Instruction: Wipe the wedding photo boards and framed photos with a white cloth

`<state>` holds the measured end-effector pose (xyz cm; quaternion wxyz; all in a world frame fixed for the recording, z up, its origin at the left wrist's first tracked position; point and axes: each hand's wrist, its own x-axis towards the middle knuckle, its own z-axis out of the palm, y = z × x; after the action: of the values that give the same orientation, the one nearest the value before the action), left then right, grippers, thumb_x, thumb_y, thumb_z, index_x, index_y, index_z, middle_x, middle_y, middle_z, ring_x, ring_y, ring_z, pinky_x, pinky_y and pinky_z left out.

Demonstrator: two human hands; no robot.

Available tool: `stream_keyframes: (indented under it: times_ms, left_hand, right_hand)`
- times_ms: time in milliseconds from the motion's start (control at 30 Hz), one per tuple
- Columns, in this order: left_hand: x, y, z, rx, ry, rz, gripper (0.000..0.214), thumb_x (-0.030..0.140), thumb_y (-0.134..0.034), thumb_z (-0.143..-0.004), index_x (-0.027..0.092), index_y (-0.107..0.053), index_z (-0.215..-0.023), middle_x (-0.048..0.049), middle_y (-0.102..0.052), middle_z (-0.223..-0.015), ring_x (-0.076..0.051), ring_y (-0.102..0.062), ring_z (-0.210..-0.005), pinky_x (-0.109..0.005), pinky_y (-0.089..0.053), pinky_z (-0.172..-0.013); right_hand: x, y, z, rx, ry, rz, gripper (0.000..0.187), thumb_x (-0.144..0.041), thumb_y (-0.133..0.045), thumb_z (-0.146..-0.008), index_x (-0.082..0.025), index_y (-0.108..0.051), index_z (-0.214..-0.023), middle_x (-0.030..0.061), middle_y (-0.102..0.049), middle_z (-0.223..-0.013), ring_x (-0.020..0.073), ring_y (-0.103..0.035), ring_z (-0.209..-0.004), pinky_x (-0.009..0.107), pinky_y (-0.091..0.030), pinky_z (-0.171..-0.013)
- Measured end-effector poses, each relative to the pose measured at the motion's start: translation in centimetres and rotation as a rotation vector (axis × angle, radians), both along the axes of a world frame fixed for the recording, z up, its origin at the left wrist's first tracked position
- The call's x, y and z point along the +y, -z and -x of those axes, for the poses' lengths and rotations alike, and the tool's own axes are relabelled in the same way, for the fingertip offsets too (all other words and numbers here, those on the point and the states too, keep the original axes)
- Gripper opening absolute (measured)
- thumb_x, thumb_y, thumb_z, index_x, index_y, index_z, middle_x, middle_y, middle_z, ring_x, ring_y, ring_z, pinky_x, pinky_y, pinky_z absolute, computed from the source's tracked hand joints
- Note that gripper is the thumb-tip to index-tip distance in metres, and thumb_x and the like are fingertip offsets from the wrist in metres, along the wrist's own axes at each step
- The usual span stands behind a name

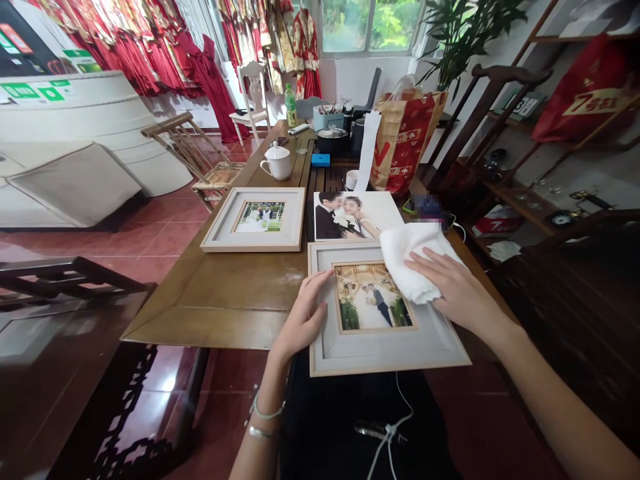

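A pale picture frame (390,350) with a wedding photo (373,297) lies at the near edge of the table, its front part overhanging. My left hand (306,319) holds the frame's left side, thumb and fingers over the border. On the frame's upper right corner, a folded white cloth (407,257) is pressed under my right hand (450,287), fingers laid over it. The cloth hides that corner. Just beyond lies an unframed couple's portrait (385,213), partly covered by the cloth. A second picture frame (215,230) rests flat to the left.
Farther back on the wooden table (240,287) stand a white lidded cup (277,163), a small blue box (321,160), a green bottle (291,105) and a red-and-tan paper bag (407,143). A phone-like object (425,208) with a cable sits right. A bamboo chair (195,150) stands left.
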<state>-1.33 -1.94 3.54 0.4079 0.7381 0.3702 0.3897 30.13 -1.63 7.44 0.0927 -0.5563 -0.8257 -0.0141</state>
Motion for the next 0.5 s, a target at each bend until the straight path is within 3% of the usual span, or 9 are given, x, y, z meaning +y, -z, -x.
stream_keyframes:
  times_ms: [100, 200, 367, 500]
  left_hand:
    - [0.0, 0.0, 0.0, 0.002, -0.001, -0.001, 0.056, 0.009, -0.039, -0.090, 0.029, -0.038, -0.142, -0.0053, -0.039, -0.149, -0.022, -0.025, -0.142, -0.048, -0.016, -0.120]
    - [0.0, 0.1, 0.1, -0.002, 0.001, -0.012, 0.057, 0.008, -0.039, -0.089, 0.029, -0.039, -0.142, -0.0053, -0.040, -0.148, -0.022, -0.027, -0.141, -0.048, -0.018, -0.120]
    - [0.1, 0.2, 0.1, -0.004, 0.000, -0.024, 0.058, 0.007, -0.039, -0.088, 0.028, -0.040, -0.142, -0.0046, -0.042, -0.146, -0.022, -0.028, -0.140, -0.046, -0.019, -0.120]
    - [0.1, 0.2, 0.1, 0.006, 0.001, -0.021, 0.057, 0.007, -0.039, -0.088, 0.029, -0.040, -0.141, -0.0037, -0.041, -0.147, -0.021, -0.027, -0.140, -0.047, -0.019, -0.120]
  right_hand:
    - [1.8, 0.6, 1.8, 0.000, 0.067, -0.034, 0.066, -0.005, -0.044, -0.070, -0.009, -0.050, -0.136, 0.0149, -0.048, -0.144, 0.0304, -0.032, -0.140, 0.053, -0.034, -0.110]
    - [1.6, 0.9, 3.9, -0.017, 0.046, 0.009, 0.073, -0.002, -0.045, -0.065, -0.009, -0.049, -0.138, 0.0152, -0.047, -0.145, 0.0323, -0.031, -0.140, 0.060, -0.029, -0.110]
    - [-2.5, -0.2, 5.6, 0.100, -0.232, 0.202, 0.092, 0.003, -0.040, -0.054, -0.021, -0.043, -0.143, 0.0051, -0.042, -0.149, 0.0234, -0.021, -0.144, 0.058, -0.020, -0.115]
    - [-6.7, -1.8, 3.5, 0.183, -0.336, 0.457, 0.089, 0.004, -0.039, -0.061, -0.033, -0.043, -0.143, -0.0033, -0.041, -0.150, 0.0220, -0.023, -0.143, 0.056, -0.024, -0.114]
